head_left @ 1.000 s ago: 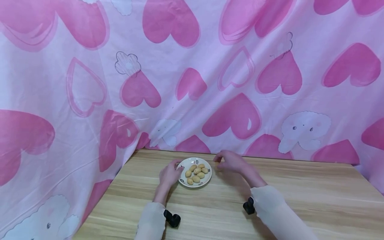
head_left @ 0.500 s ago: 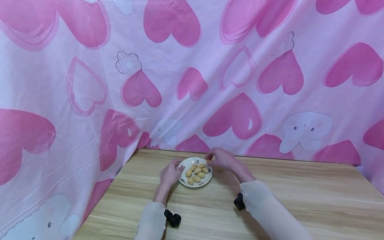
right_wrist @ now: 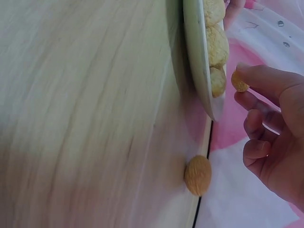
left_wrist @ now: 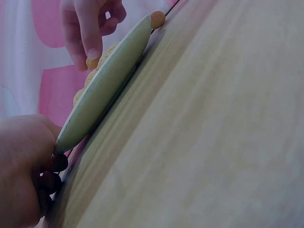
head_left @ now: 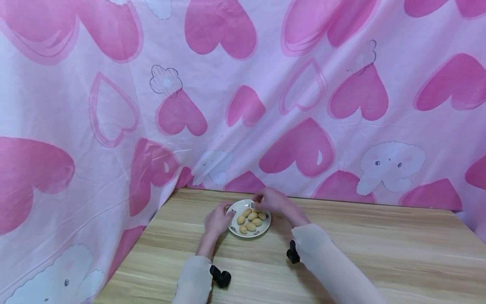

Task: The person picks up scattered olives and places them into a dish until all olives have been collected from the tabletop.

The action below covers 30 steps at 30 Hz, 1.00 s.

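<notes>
A white plate (head_left: 248, 233) with small dark prints bears several tan, oval, wrinkled nuts (head_left: 251, 226). My left hand (head_left: 218, 220) grips the plate's left rim, and in the left wrist view its fingertips curl beneath the edge. Over the plate's far right part, my right hand (head_left: 276, 202) pinches one small tan nut (right_wrist: 239, 82) between thumb and forefinger. That nut shows beside the plate's rim in the right wrist view. Another, browner nut (right_wrist: 198, 175) lies on the table near the plate's right side; the right hand hides it in the head view.
A wood-grain table (head_left: 364, 249) carries the plate near its back edge. Behind and to the left hangs a pink cloth (head_left: 243, 139) with hearts. Black wrist cameras (head_left: 220, 276) sit on both sleeves.
My right hand has moved left from beside the plate to over its far right part, carrying the pinched nut. The left hand keeps its grip on the rim.
</notes>
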Available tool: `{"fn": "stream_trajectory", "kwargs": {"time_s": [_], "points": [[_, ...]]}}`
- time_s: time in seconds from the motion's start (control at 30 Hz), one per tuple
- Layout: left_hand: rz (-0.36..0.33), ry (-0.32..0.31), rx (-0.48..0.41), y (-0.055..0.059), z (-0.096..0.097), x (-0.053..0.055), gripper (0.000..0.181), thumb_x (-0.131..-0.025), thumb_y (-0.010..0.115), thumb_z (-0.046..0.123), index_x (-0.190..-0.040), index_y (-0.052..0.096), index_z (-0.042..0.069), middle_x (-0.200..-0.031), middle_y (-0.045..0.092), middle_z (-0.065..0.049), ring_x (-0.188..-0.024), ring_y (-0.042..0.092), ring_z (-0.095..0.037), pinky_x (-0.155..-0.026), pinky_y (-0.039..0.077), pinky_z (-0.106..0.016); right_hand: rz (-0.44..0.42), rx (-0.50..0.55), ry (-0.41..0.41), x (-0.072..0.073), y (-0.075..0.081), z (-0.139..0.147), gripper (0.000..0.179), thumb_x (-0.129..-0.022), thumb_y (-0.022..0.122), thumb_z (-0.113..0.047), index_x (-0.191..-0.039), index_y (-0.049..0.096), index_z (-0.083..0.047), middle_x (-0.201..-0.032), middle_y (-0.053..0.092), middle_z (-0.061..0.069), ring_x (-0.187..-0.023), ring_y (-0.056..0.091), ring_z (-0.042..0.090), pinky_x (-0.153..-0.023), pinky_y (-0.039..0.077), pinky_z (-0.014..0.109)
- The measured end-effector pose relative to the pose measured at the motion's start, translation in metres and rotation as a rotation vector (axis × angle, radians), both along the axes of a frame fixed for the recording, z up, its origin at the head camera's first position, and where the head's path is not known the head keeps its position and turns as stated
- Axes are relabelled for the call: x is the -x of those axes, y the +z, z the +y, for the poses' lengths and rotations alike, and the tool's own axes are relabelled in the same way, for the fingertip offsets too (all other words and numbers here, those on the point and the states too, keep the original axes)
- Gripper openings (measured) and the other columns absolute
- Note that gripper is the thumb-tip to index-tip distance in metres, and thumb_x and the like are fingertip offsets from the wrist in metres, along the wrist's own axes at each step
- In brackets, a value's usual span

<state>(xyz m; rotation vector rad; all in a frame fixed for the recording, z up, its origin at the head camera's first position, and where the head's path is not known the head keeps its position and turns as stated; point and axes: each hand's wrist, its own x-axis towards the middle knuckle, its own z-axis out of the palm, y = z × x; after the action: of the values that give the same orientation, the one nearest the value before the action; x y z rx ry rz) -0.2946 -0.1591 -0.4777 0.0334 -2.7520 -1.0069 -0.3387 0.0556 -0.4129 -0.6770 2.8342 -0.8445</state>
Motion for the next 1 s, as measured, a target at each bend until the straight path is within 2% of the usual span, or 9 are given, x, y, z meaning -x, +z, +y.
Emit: {"fn": "stream_trajectory", "kwargs": {"time_s": [0.2, 0.43, 0.7, 1.0], "points": [[0.001, 0.001, -0.005, 0.0, 0.0, -0.001, 0.034, -0.092, 0.065, 0.03, -0.125, 0.067, 0.02, -0.098, 0.072, -0.005, -0.096, 0.068, -0.028, -0.086, 0.047, -0.048, -0.042, 0.03, -0.025, 0.007, -0.008, -0.006, 0.019, -0.087, 0.076, -0.022, -0.104, 0.073, -0.016, -0.096, 0.066, -0.003, -0.089, 0.058, 0.015, -0.083, 0.051, 0.034], [0.005, -0.001, 0.007, 0.002, 0.001, -0.001, 0.033, -0.093, 0.065, 0.03, -0.124, 0.068, 0.021, -0.097, 0.072, -0.004, -0.094, 0.068, -0.027, -0.081, 0.048, -0.045, -0.054, 0.018, -0.023, 0.01, -0.015, -0.008, 0.013, -0.09, 0.073, -0.025, -0.102, 0.073, -0.02, -0.096, 0.065, -0.003, -0.089, 0.058, 0.015, -0.081, 0.05, 0.034], [0.002, -0.003, -0.001, 0.002, 0.003, -0.001, 0.034, -0.093, 0.065, 0.031, -0.125, 0.067, 0.021, -0.095, 0.071, -0.004, -0.093, 0.067, -0.026, -0.082, 0.047, -0.045, 0.001, 0.019, -0.031, 0.005, -0.013, 0.0, 0.018, -0.091, 0.071, -0.029, -0.105, 0.072, -0.018, -0.096, 0.067, -0.004, -0.087, 0.058, 0.013, -0.081, 0.05, 0.034], [-0.001, 0.004, -0.005, 0.001, 0.001, 0.0, 0.035, -0.092, 0.065, 0.028, -0.126, 0.067, 0.02, -0.109, 0.073, -0.006, -0.102, 0.068, -0.03, -0.088, 0.047, -0.05, 0.074, -0.017, -0.02, 0.002, -0.011, 0.017, 0.017, -0.09, 0.07, -0.021, -0.106, 0.074, -0.014, -0.096, 0.069, -0.003, -0.089, 0.061, 0.013, -0.085, 0.052, 0.036]]}}
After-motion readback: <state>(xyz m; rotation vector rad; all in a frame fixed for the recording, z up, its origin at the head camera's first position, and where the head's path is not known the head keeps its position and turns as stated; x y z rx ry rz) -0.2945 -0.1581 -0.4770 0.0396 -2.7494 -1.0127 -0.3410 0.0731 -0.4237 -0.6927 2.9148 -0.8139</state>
